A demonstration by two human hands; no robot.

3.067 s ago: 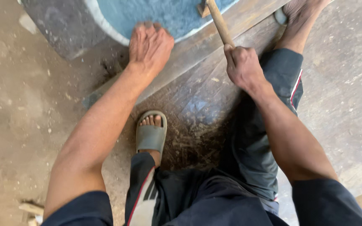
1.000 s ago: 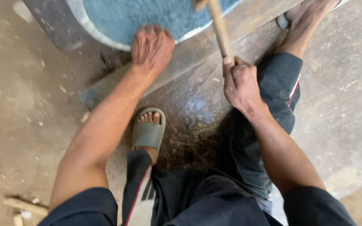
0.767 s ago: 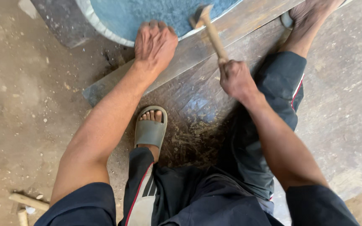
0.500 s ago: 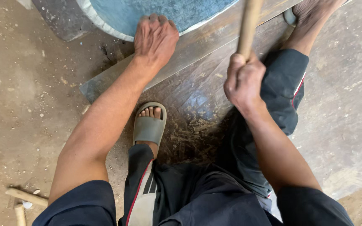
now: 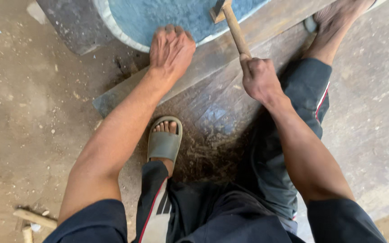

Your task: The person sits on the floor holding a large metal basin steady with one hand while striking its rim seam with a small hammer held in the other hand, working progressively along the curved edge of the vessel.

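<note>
Head view. No package, label or sign showed. A round blue metal sheet with a pale rim (image 5: 176, 18) lay at the top edge, its lower rim resting on a long grey wooden plank (image 5: 212, 56) that ran diagonally from lower left to upper right. The left hand (image 5: 171, 49) lay palm-down across that rim, fingers spread flat on the blue surface, the heel of the hand over the plank. The right hand (image 5: 260, 78) was closed in a fist around the lower end of a wooden-handled hammer (image 5: 232, 24); the handle rose up and left from the fist, and the hammer's head met the sheet's edge at the frame top, just right of the left fingers. Below the plank a foot in a grey-green slide sandal (image 5: 164, 143) stood on dark, chip-strewn boards (image 5: 212, 117). Bare dusty concrete floor (image 5: 28, 112) spread open to the left, with pale wood offcuts (image 5: 32, 218) at the lower left corner.
</note>
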